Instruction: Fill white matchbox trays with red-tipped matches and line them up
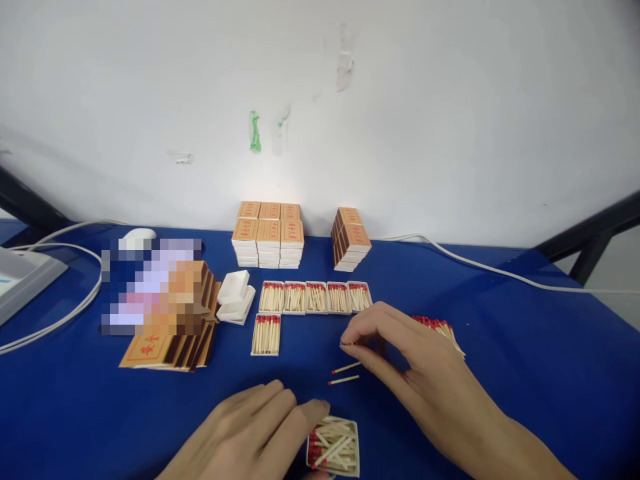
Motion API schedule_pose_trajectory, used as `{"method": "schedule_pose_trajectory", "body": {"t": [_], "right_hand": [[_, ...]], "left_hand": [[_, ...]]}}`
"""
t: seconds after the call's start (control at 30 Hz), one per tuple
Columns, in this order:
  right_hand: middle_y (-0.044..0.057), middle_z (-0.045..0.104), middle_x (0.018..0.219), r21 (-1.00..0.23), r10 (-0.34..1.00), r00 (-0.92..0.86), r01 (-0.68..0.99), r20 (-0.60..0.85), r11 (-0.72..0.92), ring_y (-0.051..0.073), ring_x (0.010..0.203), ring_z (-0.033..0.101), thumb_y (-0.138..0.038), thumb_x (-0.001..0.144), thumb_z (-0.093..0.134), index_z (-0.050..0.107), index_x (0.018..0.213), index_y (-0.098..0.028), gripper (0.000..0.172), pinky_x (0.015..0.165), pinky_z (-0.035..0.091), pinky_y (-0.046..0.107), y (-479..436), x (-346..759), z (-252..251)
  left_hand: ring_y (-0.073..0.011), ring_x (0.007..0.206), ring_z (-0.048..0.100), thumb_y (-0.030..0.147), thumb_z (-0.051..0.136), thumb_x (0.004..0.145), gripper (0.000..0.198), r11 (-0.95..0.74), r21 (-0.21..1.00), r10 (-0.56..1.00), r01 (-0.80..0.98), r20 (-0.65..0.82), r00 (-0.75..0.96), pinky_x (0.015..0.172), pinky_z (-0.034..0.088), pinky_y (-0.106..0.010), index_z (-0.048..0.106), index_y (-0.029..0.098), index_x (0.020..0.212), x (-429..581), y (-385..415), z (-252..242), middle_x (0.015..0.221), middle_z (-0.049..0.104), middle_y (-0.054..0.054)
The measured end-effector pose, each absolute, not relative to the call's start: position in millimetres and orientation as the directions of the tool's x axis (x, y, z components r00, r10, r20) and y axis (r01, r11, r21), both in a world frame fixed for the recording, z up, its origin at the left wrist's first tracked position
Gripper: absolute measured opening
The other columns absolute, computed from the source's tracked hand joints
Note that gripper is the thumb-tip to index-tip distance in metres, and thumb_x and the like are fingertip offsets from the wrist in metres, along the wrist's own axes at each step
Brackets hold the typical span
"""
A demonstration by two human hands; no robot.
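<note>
My left hand (250, 430) rests at the front edge with its fingers curled against a small white tray of matches (336, 447), steadying it. My right hand (400, 363) hovers over the blue table, its fingertips pinched together near the end of a loose match (346, 367); whether it grips the match is unclear. A second loose match (344, 381) lies just below. Behind my right hand is a pile of red-tipped matches (440, 328). A row of filled trays (316, 297) sits in the middle, with one more filled tray (266, 334) in front of its left end.
Stacks of closed matchboxes (269, 235) and a smaller stack (350, 239) stand by the white wall. Empty white trays (235, 297) and flattened sleeves (167, 347) lie at left. White cables (60, 313) and a grey device (23, 273) occupy the far left.
</note>
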State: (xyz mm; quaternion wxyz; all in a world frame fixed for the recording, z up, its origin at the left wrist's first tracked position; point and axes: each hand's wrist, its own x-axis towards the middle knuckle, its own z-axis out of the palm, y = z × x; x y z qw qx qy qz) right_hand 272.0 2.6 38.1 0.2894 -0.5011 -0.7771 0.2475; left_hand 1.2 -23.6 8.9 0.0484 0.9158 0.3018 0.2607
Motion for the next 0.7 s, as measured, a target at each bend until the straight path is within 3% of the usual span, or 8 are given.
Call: {"method": "schedule_pose_trajectory", "body": {"t": [0.13, 0.37, 0.53, 0.7], "right_hand": [[-0.001, 0.075, 0.103, -0.726, 0.926, -0.299, 0.581, 0.229, 0.367, 0.014, 0.081, 0.071, -0.021, 0.106, 0.074, 0.077, 0.098, -0.029, 0.012, 0.074, 0.059, 0.025, 3, 269, 43], [-0.003, 0.081, 0.088, -0.844, 0.981, -0.192, 0.520, 0.033, 0.130, 0.016, 0.076, 0.072, -0.032, 0.104, 0.080, 0.081, 0.097, -0.029, 0.008, 0.067, 0.054, 0.027, 2, 272, 40], [-0.003, 0.077, 0.089, -0.742, 0.976, -0.218, 0.649, 0.028, 0.166, 0.015, 0.073, 0.067, -0.029, 0.101, 0.083, 0.082, 0.093, -0.031, 0.008, 0.065, 0.052, 0.029, 8, 278, 36], [0.000, 0.075, 0.112, -0.660, 0.936, -0.346, 0.690, 0.057, 0.295, 0.018, 0.098, 0.074, -0.027, 0.106, 0.078, 0.081, 0.098, -0.032, 0.010, 0.085, 0.060, 0.032, 12, 287, 35]], "left_hand": [[-0.0199, 0.087, 0.087, 0.044, 0.037, 0.126, 0.040, -0.824, 0.233, 0.560, 0.516, 0.474, 0.680, 0.085, 0.072, -0.030, 0.069, 0.021, 0.127, 3, -23, 5, 0.096, 0.086, -0.001], [-0.0198, 0.077, 0.085, 0.041, 0.036, 0.126, 0.035, -0.831, 0.276, 0.555, 0.482, 0.469, 0.687, 0.074, 0.070, -0.033, 0.066, 0.023, 0.121, 6, -20, 7, 0.090, 0.083, 0.003], [-0.0190, 0.078, 0.083, 0.033, 0.040, 0.125, 0.033, -0.827, 0.289, 0.562, 0.483, 0.457, 0.689, 0.076, 0.069, -0.032, 0.069, 0.022, 0.116, 4, -19, 7, 0.089, 0.082, 0.001], [-0.0219, 0.091, 0.085, 0.056, 0.036, 0.124, 0.046, -0.816, 0.303, 0.578, 0.493, 0.389, 0.717, 0.087, 0.069, -0.034, 0.068, 0.025, 0.134, -7, -23, 4, 0.101, 0.085, -0.002]]}}
